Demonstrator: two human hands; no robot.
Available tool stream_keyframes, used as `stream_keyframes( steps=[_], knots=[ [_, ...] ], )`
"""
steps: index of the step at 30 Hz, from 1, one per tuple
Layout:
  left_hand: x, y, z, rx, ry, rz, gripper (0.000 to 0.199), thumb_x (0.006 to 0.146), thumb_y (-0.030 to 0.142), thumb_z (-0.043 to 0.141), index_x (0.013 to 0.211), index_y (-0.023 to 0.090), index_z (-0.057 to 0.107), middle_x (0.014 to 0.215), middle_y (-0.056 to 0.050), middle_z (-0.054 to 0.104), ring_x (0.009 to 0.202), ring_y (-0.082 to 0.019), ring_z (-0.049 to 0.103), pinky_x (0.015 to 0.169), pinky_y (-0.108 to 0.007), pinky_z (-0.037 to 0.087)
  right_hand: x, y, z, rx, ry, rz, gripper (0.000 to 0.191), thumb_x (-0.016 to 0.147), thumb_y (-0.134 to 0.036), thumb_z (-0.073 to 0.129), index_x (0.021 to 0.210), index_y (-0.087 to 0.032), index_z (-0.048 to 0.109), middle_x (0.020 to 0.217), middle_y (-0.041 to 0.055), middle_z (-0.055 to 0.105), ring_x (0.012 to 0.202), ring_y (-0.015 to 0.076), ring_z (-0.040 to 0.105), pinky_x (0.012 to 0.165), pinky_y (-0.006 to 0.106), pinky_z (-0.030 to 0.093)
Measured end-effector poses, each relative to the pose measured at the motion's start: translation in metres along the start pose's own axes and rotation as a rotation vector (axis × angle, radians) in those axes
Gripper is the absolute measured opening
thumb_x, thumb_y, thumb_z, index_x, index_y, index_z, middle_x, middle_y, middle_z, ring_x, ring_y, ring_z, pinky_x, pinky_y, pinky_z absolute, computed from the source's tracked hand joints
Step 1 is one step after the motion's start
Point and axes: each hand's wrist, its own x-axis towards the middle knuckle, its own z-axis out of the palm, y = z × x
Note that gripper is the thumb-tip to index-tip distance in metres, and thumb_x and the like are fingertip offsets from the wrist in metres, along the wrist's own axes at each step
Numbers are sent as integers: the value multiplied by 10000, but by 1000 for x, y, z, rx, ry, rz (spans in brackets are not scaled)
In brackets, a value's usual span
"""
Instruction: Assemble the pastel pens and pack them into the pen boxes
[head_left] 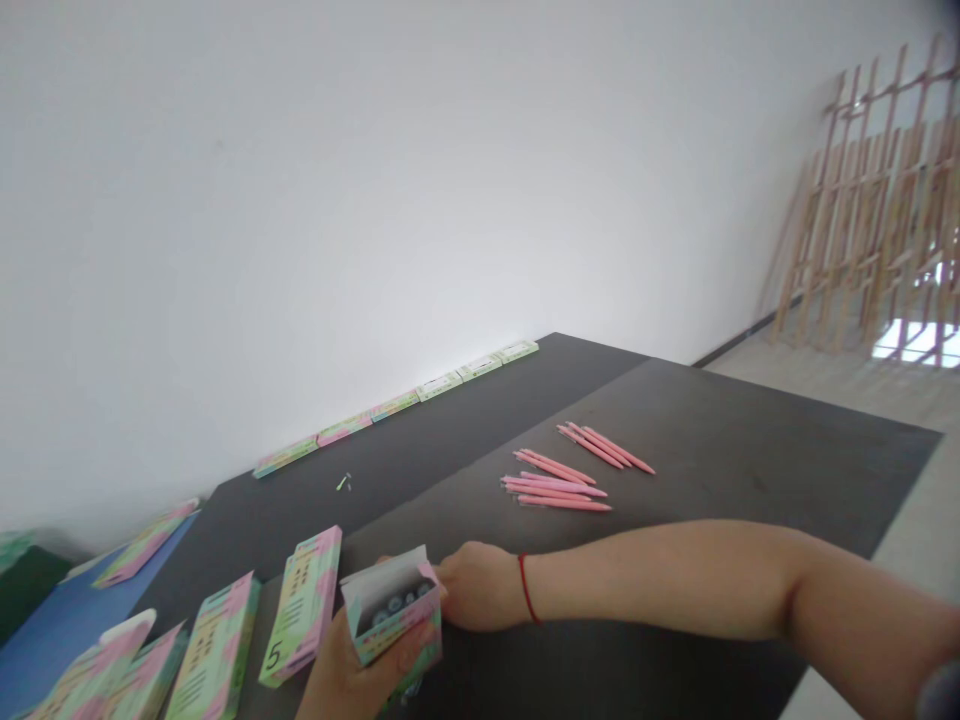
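An open pen box (397, 632), printed in pastel green and pink, is held in my left hand (367, 672). My thumb lies across its front. Through the opening the round dark ends of several pens (401, 604) show inside. My right hand (480, 587), with a red string at the wrist, is closed against the box's right edge; its fingertips are partly hidden behind the box. Beyond my right arm, several pink pens (555, 490) lie in a loose group, with another small group of pink pens (604, 447) farther back.
Several pastel boxes, one a box marked 5 (304, 605), lie at the left on the dark table (720, 440). A row of flat boxes (397, 405) lines the wall. Small green-white scraps (344, 482) lie nearby. Wooden racks (885, 200) stand at right.
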Motion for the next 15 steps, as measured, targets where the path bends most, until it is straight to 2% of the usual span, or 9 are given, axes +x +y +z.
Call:
stream_keyframes(
  steps=[2,4,7,9,11,13,15],
  knots=[
    [-1,-1,1,-30,-24,-5,344,672,449,697,883,177,704,844,-74,734,794,-251,683,777,-341,545,-2,7,0,-4,-32,12,164,908,-160,422,852,-141,576,905,75,636,692,188,630,445,271,392],
    [-1,1,2,-22,-37,10,343,677,451,690,886,181,710,865,-79,732,811,-255,681,778,-343,542,-6,21,-9,0,-62,74,127,889,-171,460,868,-142,581,912,75,627,709,183,625,464,256,387],
    [-3,8,5,6,-38,48,289,671,421,696,841,189,725,885,-75,721,817,-246,671,791,-331,530,-18,47,-42,14,-31,291,105,837,-188,527,912,-135,575,908,78,620,664,164,597,470,236,348],
    [-5,12,7,-20,-36,49,264,671,395,699,836,190,723,882,-67,713,795,-230,664,769,-312,529,-28,62,-72,101,105,448,92,827,-202,532,886,-141,565,859,57,612,643,142,562,497,225,334],
    [-5,15,10,-54,-42,37,263,672,379,703,853,188,717,864,-60,707,770,-216,654,733,-297,527,-38,67,-103,311,307,559,46,807,-185,542,842,-155,542,738,-3,573,608,104,501,526,205,324],
    [-4,15,13,-75,-71,45,275,677,393,702,850,179,715,848,-62,697,768,-213,640,720,-294,519,-46,62,-131,569,434,565,27,814,-168,521,792,-155,510,640,-45,489,551,73,425,519,184,317],
    [-3,14,14,-96,-116,70,304,686,429,690,837,166,715,819,-66,676,745,-206,623,687,-289,513,-51,49,-152,815,494,540,40,830,-181,509,800,-154,502,610,-63,438,530,61,398,513,172,326]
  ],
)
